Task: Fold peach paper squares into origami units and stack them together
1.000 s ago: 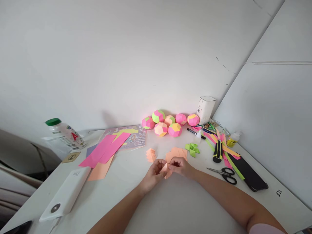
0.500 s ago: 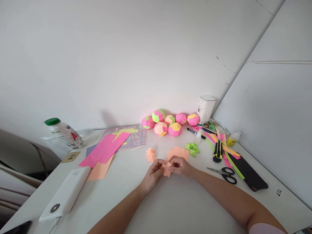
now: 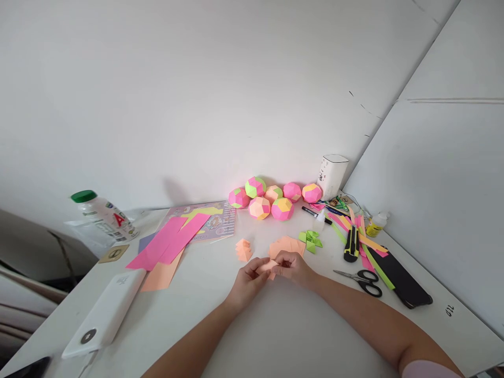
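Note:
Between both hands, near the middle of the table, is a small piece of peach paper [image 3: 268, 266]. My left hand [image 3: 251, 278] pinches its left side with thumb and fingers. On its right side, my right hand [image 3: 290, 268] grips it the same way, and the fingers cover much of it. Just beyond my hands lie several peach paper pieces [image 3: 286, 245], spread in an overlapping row. A folded peach paper unit [image 3: 243, 250] stands to their left. Several folded green paper units [image 3: 311, 241] lie in a small heap to their right.
Several colourful paper balls [image 3: 282, 209] sit along the wall. At right are scissors [image 3: 360, 282], a box cutter [image 3: 352, 244], paper strips, a black case [image 3: 405, 283] and a glue bottle [image 3: 377, 224]. Pink sheets [image 3: 169, 241], a white power bank [image 3: 106, 314] and a green-capped bottle [image 3: 104, 215] are at left.
The peach paper has tilted and turned between my fingers, so less of its face shows. My left fingers have shifted slightly along it. The other things on the table stay put.

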The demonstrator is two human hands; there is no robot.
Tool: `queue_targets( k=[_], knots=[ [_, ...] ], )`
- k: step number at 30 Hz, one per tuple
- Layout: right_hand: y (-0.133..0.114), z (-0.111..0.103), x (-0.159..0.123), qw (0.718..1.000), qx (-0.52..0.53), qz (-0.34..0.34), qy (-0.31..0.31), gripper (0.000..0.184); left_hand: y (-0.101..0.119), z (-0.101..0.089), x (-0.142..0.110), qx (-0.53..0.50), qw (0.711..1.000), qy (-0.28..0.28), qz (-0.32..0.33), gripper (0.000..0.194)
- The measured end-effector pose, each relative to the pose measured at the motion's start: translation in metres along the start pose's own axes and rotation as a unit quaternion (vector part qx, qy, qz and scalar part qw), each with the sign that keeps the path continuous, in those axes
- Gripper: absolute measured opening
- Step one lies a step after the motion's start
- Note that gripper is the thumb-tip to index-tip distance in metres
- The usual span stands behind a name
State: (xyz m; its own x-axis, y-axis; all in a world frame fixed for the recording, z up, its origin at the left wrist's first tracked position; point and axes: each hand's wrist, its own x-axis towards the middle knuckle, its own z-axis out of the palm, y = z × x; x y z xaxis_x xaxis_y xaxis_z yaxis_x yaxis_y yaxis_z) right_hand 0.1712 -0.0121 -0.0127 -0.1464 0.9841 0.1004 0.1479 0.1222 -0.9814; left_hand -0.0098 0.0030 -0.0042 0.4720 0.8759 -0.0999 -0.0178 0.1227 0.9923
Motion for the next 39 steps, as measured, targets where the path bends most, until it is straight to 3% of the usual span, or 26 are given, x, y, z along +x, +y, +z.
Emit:
queue_targets(
  k=[6, 24, 34, 39],
  knots=[
    [0.006, 0.0, 0.0, 0.999, 0.02, 0.043, 0.009, 0.028, 0.004, 0.002, -0.001, 0.04, 0.999, -0.001, 0.017, 0.032],
    [0.014, -0.002, 0.005, 0.998, 0.047, 0.025, 0.022, 0.026, 0.005, 0.003, -0.002, 0.087, 0.996, -0.006, 0.027, 0.032],
    [0.006, -0.002, 0.005, 0.998, 0.057, 0.017, 0.016, 0.027, 0.008, 0.003, -0.003, 0.093, 0.995, -0.001, 0.03, 0.03],
    [0.005, -0.003, 0.003, 0.998, 0.053, 0.018, 0.009, 0.026, 0.006, 0.001, -0.002, 0.06, 0.998, 0.01, -0.002, 0.028]
  ],
)
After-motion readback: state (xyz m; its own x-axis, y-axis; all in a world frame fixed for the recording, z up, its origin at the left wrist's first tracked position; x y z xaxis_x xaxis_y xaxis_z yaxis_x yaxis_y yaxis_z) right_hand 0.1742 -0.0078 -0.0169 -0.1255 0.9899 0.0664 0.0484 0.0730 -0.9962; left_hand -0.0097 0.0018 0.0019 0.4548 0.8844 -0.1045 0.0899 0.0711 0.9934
